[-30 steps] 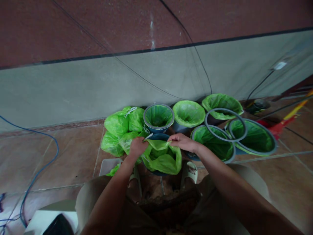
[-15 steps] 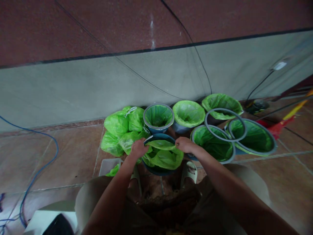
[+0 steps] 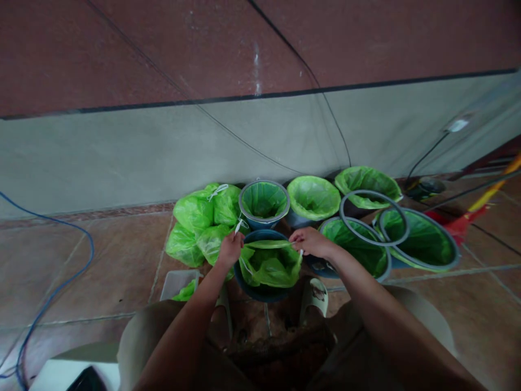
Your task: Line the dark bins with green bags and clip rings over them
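Note:
Between my feet stands a dark blue bin (image 3: 260, 295) with a green garbage bag (image 3: 272, 269) hanging open inside its mouth. My left hand (image 3: 232, 247) pinches the bag's edge at the bin's left side. On the opposite side, my right hand (image 3: 308, 241) has its fingers closed on the bag's edge, which is pulled taut between both hands. A bit of white drawstring shows by each hand. Tied-up green bags (image 3: 195, 220) lie just beyond my left hand. The lined bin (image 3: 354, 247) with a grey rim is nearest to my right forearm.
More lined bins (image 3: 264, 222) stand along the wall. A loose grey ring (image 3: 345, 217) rests across the right-hand bins. A clear plastic box (image 3: 169, 285) with green bags sits at left. A blue cable (image 3: 71, 285) crosses the floor; a red-and-yellow object (image 3: 464, 220) is far right.
Both hands keep hold of the bag's edge, and the bag now hangs wider open with its far edge straighter. The view has tilted slightly upward.

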`<state>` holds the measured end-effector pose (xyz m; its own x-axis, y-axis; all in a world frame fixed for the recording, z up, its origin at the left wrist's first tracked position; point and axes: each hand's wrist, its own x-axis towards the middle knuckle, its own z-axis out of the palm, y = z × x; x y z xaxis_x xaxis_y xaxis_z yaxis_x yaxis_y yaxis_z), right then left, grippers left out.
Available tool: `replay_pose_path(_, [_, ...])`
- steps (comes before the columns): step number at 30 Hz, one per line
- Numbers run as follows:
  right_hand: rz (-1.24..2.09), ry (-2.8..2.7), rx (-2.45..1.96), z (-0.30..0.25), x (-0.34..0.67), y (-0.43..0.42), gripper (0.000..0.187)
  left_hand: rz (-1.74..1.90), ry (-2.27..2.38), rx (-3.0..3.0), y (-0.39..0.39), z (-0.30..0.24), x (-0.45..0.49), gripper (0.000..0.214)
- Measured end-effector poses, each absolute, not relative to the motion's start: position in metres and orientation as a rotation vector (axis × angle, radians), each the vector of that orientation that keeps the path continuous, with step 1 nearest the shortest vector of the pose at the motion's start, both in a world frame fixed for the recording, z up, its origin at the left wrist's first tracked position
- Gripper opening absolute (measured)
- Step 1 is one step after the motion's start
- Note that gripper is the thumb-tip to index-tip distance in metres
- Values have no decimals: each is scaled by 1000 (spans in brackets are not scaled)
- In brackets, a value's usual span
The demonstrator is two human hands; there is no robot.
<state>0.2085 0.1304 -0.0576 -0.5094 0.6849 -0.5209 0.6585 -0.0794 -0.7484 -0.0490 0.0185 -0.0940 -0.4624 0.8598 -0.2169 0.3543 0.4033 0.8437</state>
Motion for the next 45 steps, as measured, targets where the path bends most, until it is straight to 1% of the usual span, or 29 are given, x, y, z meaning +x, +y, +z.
replay_pose_path(2, [1812,-1942,-1389,-51,210,131,19,1136,1908,938,19,-91,-45,33])
replay_pose_path(4, [1847,-1841,-1179,-40,209,128,23,1288,1747,837,19,-84,-38,35])
replay_pose_path(7, [1869,-1740,-898,-17,203,119,28,1347,1519,798,17,-66,-26,39])
replay_pose_path(10, [1911,-1688,-685,2,193,111,27,1264,1387,885,19,-54,-12,41])
replay_pose_path(12, [1919,-1663,-591,9,184,108,27,1176,1418,935,22,-54,-2,39])
replay_pose_path(16, [1961,-1601,-495,10,168,109,31,958,1565,1050,30,-65,10,27])
replay_pose_path(19, [2020,-1569,-451,12,162,109,35,891,1505,1297,32,-68,10,20])
replay_pose_path(23, [2067,-1574,-415,15,156,105,34,775,1500,1530,27,-62,13,27])
replay_pose_path(26, [2039,-1701,-350,12,150,104,32,834,1482,1573,25,-61,20,32])
replay_pose_path(28, [1963,-1790,-395,4,147,107,32,874,1487,1501,26,-65,24,38])
replay_pose_path(30, [1820,-1861,-546,-6,147,113,35,840,1515,1373,28,-71,24,49])
replay_pose_path(32, [1670,-1966,-731,-16,151,119,36,806,1516,1285,30,-76,18,54])
replay_pose_path(33, [1608,-2045,-809,-21,154,122,35,805,1502,1263,31,-78,15,55])
replay_pose_path(35, [1560,-2217,-911,-28,160,124,26,817,1457,1253,30,-78,8,54])
replay_pose_path(37, [1599,-2266,-991,-33,165,122,20,836,1429,1234,29,-76,4,52])
replay_pose_path(39, [1662,-2191,-1087,-35,168,120,23,874,1426,1178,28,-72,2,52])
replay_pose_path(41, [1705,-2112,-1197,-37,171,118,20,913,1449,1092,27,-68,0,49])
replay_pose_path(45, [1874,-2128,-1269,-42,178,118,13,867,1541,1111,29,-62,-1,25])
